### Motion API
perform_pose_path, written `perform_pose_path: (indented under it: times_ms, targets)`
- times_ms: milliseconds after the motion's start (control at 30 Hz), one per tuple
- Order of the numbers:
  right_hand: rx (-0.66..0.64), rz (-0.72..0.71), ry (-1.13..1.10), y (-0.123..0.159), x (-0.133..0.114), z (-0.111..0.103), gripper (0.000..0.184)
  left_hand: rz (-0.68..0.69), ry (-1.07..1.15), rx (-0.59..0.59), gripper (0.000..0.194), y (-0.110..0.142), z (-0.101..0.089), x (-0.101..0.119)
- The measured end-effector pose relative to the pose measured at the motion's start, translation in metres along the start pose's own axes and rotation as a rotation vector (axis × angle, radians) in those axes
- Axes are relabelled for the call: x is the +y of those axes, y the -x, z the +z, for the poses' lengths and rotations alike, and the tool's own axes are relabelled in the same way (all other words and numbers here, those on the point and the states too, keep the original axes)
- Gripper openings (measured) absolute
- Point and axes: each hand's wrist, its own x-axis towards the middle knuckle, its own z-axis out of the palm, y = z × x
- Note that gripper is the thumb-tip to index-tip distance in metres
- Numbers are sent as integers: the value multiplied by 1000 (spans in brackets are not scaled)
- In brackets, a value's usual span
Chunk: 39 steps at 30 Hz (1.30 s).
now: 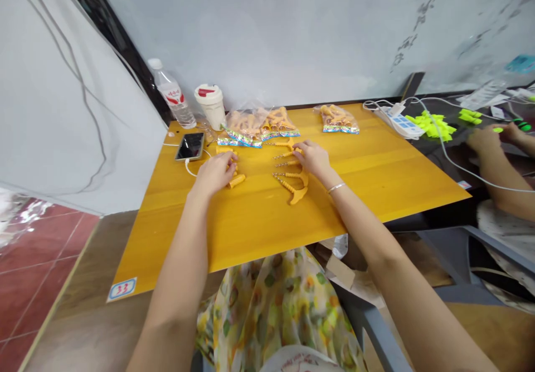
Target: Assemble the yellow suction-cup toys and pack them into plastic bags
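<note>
My left hand [215, 172] is curled over a short column of orange plastic tubes, its fingers closed around one that they mostly hide. One orange tube [237, 181] shows below the fingers, and another tube [225, 150] lies just beyond them. Across from it, my right hand [314, 159] pinches the orange handle of a corkscrew in a row. Metal spirals in that row point left. The nearest corkscrew [296, 195] lies apart from my hand, its curved handle toward me; another corkscrew [288, 142] lies at the far end.
Clear bags of orange parts [278, 121] and another bag [337, 118] lie along the back of the yellow board [259, 238]. A water bottle [173, 96], a lidded cup [212, 107] and a phone [190, 146] on a cable stand left. To the right are a power strip [403, 124], neon-yellow pieces [432, 126] and another person's hands [487, 138].
</note>
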Motion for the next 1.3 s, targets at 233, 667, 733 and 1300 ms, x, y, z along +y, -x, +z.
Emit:
perform_pose_path:
  times_ms: [233,667,733,1300]
  targets:
    - [-214,-51,103,-36,3,5,25,-9,6,6,26,-1,0,-2]
    - [-94,-77,-5,-19,0,11,40,28,34,158,24,-2,5,-14]
    - [-99,-150,-42,6,0,9,45,49,29,200,25,-2,5,-15]
    - [-208,-138,-39,64,-11,23,54,19,42,268,28,-7,16,-32]
